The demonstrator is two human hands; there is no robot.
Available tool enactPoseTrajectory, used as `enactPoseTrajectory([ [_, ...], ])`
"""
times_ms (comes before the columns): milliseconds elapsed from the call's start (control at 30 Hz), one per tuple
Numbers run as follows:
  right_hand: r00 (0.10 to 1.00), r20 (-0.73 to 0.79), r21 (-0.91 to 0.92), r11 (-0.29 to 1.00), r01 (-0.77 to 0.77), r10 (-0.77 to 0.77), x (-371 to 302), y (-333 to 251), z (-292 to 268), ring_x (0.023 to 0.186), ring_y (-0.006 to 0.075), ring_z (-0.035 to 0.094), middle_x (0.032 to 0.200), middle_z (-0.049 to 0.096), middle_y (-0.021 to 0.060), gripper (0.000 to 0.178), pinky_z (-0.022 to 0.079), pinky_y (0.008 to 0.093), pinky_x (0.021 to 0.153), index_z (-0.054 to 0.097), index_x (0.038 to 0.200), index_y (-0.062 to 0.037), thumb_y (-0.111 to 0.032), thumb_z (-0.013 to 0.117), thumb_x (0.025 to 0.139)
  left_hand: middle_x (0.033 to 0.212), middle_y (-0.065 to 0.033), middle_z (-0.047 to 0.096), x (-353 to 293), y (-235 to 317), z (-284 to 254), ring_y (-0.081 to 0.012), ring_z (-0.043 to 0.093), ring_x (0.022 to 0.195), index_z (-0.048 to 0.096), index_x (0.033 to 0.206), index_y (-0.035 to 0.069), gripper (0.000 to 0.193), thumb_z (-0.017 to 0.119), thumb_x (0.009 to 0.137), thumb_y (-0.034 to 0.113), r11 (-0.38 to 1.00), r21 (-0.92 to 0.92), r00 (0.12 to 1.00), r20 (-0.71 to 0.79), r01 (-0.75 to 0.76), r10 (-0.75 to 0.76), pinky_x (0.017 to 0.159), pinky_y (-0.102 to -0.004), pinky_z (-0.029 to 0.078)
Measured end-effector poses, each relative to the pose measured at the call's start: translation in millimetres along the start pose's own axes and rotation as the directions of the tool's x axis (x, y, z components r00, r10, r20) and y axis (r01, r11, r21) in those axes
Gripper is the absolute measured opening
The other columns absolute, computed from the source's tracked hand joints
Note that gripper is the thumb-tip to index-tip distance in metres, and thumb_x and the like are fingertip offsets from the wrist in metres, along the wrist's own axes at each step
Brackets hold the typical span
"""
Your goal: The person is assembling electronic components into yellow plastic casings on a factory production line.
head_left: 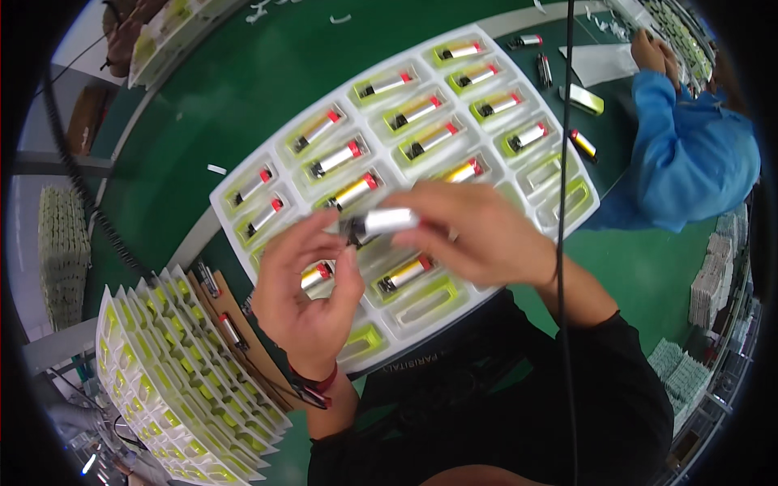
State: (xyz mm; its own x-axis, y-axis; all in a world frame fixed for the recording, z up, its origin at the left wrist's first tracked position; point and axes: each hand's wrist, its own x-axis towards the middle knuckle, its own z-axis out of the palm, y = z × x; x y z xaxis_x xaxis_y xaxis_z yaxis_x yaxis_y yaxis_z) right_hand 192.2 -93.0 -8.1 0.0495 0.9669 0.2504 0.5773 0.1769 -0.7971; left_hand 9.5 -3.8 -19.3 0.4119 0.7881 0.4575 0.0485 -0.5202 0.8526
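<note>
Above a white moulded tray (381, 130), my right hand (478, 231) grips a small silver cylinder (391, 219) by its right end, between thumb and fingers. The cylinder has a black fitting on its left end and lies nearly level. My left hand (308, 283) curls round that black end, thumb and forefinger appearing to pinch it; motion blurs the contact. Similar cylinders with red and black ends lie in many pockets of the tray, including a cylinder (405, 273) just below my hands. A pocket (425, 305) near the front holds no cylinder.
Stacked trays with yellow-green pockets (174, 373) stand at the lower left. Loose cylinders and a yellow-green case (583, 99) lie beyond the tray's right side. A co-worker in a blue sleeve (660, 150) works at the far right. A black cable (569, 324) hangs down the view.
</note>
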Motion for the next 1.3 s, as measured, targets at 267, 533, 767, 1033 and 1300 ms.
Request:
enactPoseTrajectory([
  [267,0.858,-0.291,0.637,0.755,-0.156,0.424,-29.5,17.0,-37.7,0.057,0.0088,0.053,0.073,0.063,0.0077,0.04,0.043,0.0213,0.055,0.056,0.123,0.0067,-0.026,0.043,0.104,0.098,-0.0091,0.061,-6.7,15.0,30.6,-0.0273,0.063,0.083,0.067,0.101,0.004,0.027,0.074,0.075,0.007,0.92,0.369,0.884,0.463,-0.129,-0.062,0.072,-0.035,0.052],
  [533,0.879,-0.084,0.91,0.396,-0.125,0.469,-41.8,24.7,-38.2,0.055,0.0144,0.051,0.069,0.059,0.0113,0.053,0.042,0.0255,0.054,0.053,0.123,0.0086,-0.037,0.031,0.106,0.085,-0.0034,0.056,-2.8,25.0,84.0,-0.021,0.057,0.078,0.067,0.095,0.006,0.029,0.077,0.071,0.017,0.782,0.466,0.779,0.626,-0.413,0.038,0.062,-0.0341,0.05],
  [767,0.888,-0.11,0.9,0.424,-0.102,0.447,-45.4,27.0,-40.6,0.054,0.0139,0.05,0.068,0.058,0.0108,0.055,0.042,0.0257,0.054,0.054,0.121,0.0093,-0.038,0.03,0.106,0.081,-0.004,0.056,-1.0,24.1,91.2,-0.0208,0.059,0.074,0.067,0.096,0.006,0.03,0.078,0.068,0.013,0.839,0.39,0.78,0.623,-0.379,0.063,0.061,-0.034,0.05],
  [1033,0.895,-0.161,0.896,0.441,-0.043,0.415,-42.2,18.3,-31.5,0.056,0.01,0.048,0.068,0.058,0.0063,0.044,0.04,0.0226,0.054,0.058,0.119,0.0052,-0.033,0.04,0.105,0.081,-0.005,0.058,-1.3,28.5,36.2,-0.0138,0.061,0.06,0.065,0.109,0.002,0.042,0.077,0.068,0.003,0.974,0.194,0.872,0.449,0.117,-0.195,0.058,-0.0263,0.051],
  [1300,0.943,0.086,0.934,0.304,-0.189,0.322,-9.2,1.5,-6.4,0.061,0.009,0.054,0.085,0.064,0.0082,0.034,0.045,0.0222,0.057,0.053,0.128,0.0036,-0.014,0.051,0.099,0.106,-0.0087,0.058,-5.2,10.3,-12.5,-0.0155,0.061,0.099,0.047,0.12,-0.001,0.051,0.068,0.074,-0.01,0.748,-0.5,0.874,0.432,0.437,-0.222,0.087,-0.031,0.054],
])
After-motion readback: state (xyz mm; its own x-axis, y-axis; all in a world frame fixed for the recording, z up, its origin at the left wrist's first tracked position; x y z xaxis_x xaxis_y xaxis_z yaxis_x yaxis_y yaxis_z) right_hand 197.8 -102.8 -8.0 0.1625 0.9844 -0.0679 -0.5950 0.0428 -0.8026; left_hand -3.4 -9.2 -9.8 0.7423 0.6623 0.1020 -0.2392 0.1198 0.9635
